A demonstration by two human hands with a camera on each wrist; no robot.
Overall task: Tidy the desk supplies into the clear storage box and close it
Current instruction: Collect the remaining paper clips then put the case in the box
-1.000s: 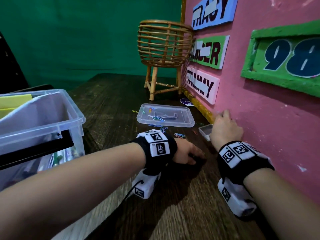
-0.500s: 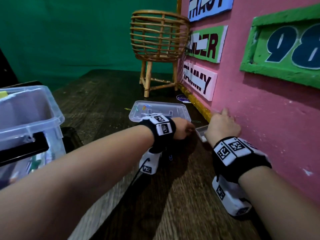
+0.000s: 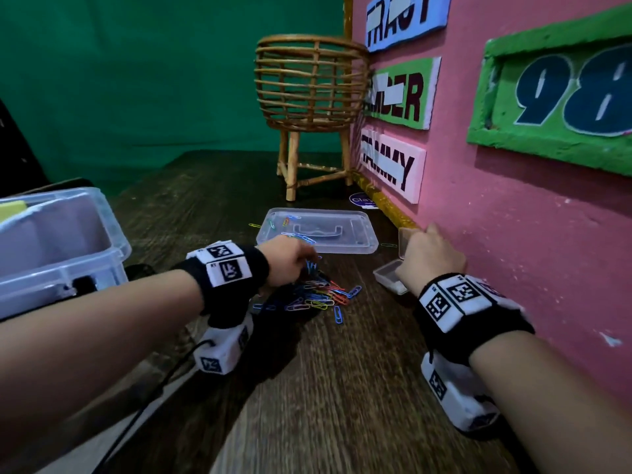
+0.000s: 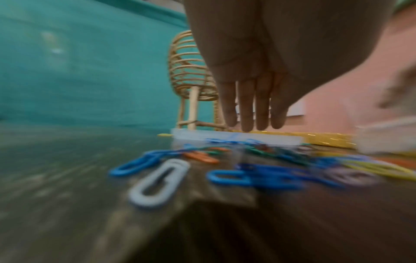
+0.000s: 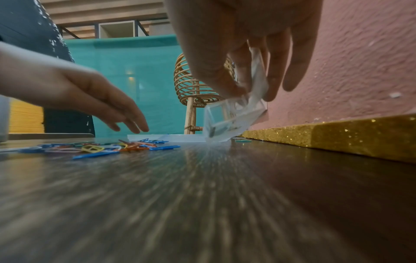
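A heap of coloured paper clips point(image 3: 321, 294) lies on the dark wooden desk point(image 3: 342, 388); a few more lie on the clear lid point(image 3: 355, 230), which rests flat behind the heap. My left hand point(image 3: 301, 258) hovers just over the clips, fingers point(image 4: 246, 113) straight and holding nothing. By the pink wall, my right hand point(image 3: 410, 261) pinches a small clear plastic case point(image 5: 231, 115), tilted with one edge on the desk and looking empty. The clear storage box point(image 3: 68, 241) stands open at the far left with yellow sheets inside.
A small rattan chair point(image 3: 311, 97) stands at the back beside the pink wall point(image 3: 513, 234). A glittery gold strip point(image 5: 337, 135) runs along the wall's foot. A green backdrop closes the far side. One stray clip point(image 3: 388, 245) lies near the lid's right corner.
My left hand has pulled back to the left off the desk surface, uncovering the heap of clips. My right hand has stayed by the wall with the small case.
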